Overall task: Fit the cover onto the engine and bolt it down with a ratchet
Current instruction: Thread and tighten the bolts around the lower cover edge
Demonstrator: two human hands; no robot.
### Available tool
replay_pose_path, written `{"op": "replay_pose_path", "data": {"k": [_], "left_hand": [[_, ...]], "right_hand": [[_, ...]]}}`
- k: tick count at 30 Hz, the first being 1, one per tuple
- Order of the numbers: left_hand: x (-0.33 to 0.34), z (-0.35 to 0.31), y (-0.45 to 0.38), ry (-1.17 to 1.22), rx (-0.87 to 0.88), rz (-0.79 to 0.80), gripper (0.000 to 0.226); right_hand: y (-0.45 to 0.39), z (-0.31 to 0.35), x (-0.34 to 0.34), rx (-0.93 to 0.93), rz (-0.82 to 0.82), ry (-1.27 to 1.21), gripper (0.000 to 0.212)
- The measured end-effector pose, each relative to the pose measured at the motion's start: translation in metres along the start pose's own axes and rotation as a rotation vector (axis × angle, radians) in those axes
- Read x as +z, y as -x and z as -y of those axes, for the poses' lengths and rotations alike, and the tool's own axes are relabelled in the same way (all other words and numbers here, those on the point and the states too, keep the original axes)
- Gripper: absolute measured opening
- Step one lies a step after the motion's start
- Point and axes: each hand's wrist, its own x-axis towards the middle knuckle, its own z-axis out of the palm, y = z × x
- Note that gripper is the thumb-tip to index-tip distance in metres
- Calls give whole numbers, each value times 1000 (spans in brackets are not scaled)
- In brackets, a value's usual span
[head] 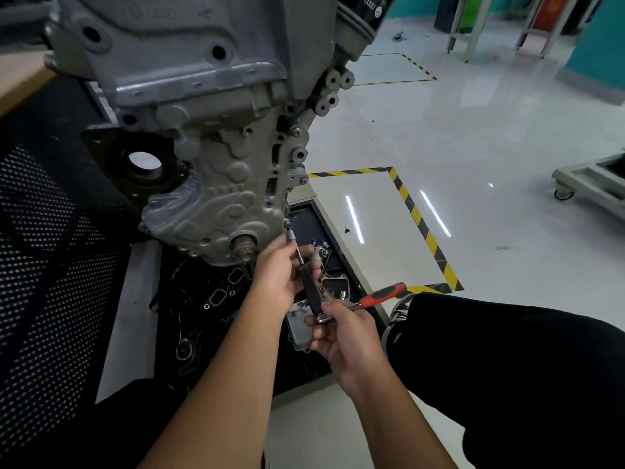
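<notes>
Left hand: your left hand (275, 270) reaches up under the engine, fingers curled round the black extension bar (309, 287) near its upper end, steadying it.
Right hand: your right hand (338, 333) sits lower, fingers wrapped around the ratchet (365, 301) at its head; the red-and-black handle sticks out to the right.
Socket: the socket tip (291, 235) meets a bolt (287, 225) at the lower right edge of the cover (216, 198).
Cover: it lies flat against the engine (189, 62) front.
Hidden: your right palm covers the ratchet head, so the joint with the bar is hard to make out.
Cut off: the engine top runs out of view.
Below: the dark tray (338, 238) of parts is partly blocked by your hands.
</notes>
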Motion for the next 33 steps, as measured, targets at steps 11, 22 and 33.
{"op": "replay_pose_path", "data": {"k": [11, 22, 33], "left_hand": [[66, -55, -17, 198, 49, -81, 15], [87, -49, -21, 294, 157, -242, 19], [93, -70, -12, 173, 144, -343, 21]], "right_hand": [[15, 52, 7, -217, 42, 15, 10], [13, 65, 2, -222, -17, 46, 6], [28, 69, 9, -274, -42, 116, 8]]}}
